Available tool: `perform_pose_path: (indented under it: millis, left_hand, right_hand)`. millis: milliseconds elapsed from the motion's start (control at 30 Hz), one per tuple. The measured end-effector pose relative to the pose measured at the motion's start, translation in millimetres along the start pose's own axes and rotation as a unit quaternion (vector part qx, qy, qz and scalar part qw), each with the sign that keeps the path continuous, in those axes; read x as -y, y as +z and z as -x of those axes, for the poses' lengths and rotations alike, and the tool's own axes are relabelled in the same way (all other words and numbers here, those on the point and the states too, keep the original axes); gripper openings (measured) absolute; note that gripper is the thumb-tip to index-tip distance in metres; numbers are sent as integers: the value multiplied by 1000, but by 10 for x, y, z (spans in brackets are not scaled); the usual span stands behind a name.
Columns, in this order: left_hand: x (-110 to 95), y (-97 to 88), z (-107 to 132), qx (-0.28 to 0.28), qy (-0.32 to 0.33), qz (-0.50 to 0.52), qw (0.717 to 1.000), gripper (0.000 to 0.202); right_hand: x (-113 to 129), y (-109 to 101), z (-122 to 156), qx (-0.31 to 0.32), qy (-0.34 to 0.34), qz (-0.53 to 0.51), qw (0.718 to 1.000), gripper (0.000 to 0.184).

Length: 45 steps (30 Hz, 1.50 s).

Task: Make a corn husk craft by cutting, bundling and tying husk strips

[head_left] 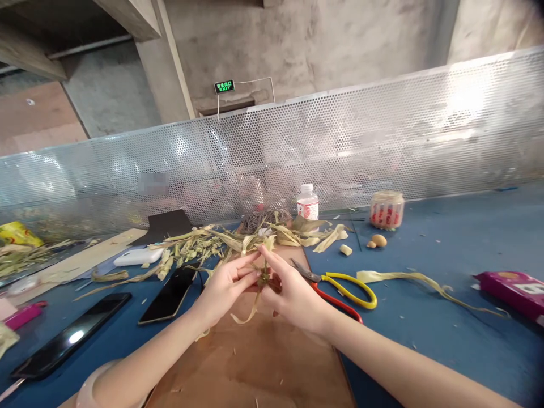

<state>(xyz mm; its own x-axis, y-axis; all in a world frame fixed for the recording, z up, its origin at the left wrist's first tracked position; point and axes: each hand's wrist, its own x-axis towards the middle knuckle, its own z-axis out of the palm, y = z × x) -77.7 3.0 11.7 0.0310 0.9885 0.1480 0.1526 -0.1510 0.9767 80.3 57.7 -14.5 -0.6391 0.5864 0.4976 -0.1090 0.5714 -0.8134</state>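
Note:
My left hand (232, 283) and my right hand (293, 292) meet above a brown board (255, 362). Between them they pinch a small figure of dried plant leaf (264, 277), pale and star-shaped at its top; the fingers cover much of it. One thin curled strip (246, 317) hangs below the fingers. Just right of my right hand lie scissors (348, 286) with one yellow and one red handle loop, blades partly open. Behind the hands, dried pale-green leaves (204, 243) are heaped across the table.
Two dark phones (76, 334) and a white case (138, 256) lie left. At the back stand a white bottle (307, 204) and a clear jar (386, 209). Right are a long dried strip (408, 276) and a purple packet (514, 292). A perforated metal screen (340, 141) borders the blue table.

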Motion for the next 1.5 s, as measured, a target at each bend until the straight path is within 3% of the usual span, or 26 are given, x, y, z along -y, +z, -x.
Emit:
perform_pose_path:
  millis: [267, 467, 733, 833, 1167, 1300, 1500]
  left_hand:
    - [-27, -2, 7, 7, -19, -15, 1000, 69]
    - [12, -55, -13, 36, -21, -4, 999, 73]
    - [25, -113, -8, 76, -13, -6, 997, 75]
    - [10, -127, -3, 100, -12, -16, 995, 77]
    - [-58, -138, 61, 143, -16, -52, 988, 81]
    - [-60, -152, 71, 153, -28, -70, 985, 83]
    - [-75, -155, 60, 147, -27, -60, 987, 83]
  right_hand:
    - [4, 1, 13, -6, -20, 56, 998, 80]
    - [-45, -83, 11, 26, -35, 33, 998, 83]
    - [73, -126, 13, 48, 83, -61, 994, 78]
    - [113, -131, 13, 46, 98, -65, 992, 79]
    - [101, -204, 26, 55, 55, -57, 995, 77]
    - [88, -191, 34, 30, 31, -49, 998, 74]
    - [106, -197, 23, 33, 44, -53, 997, 76]
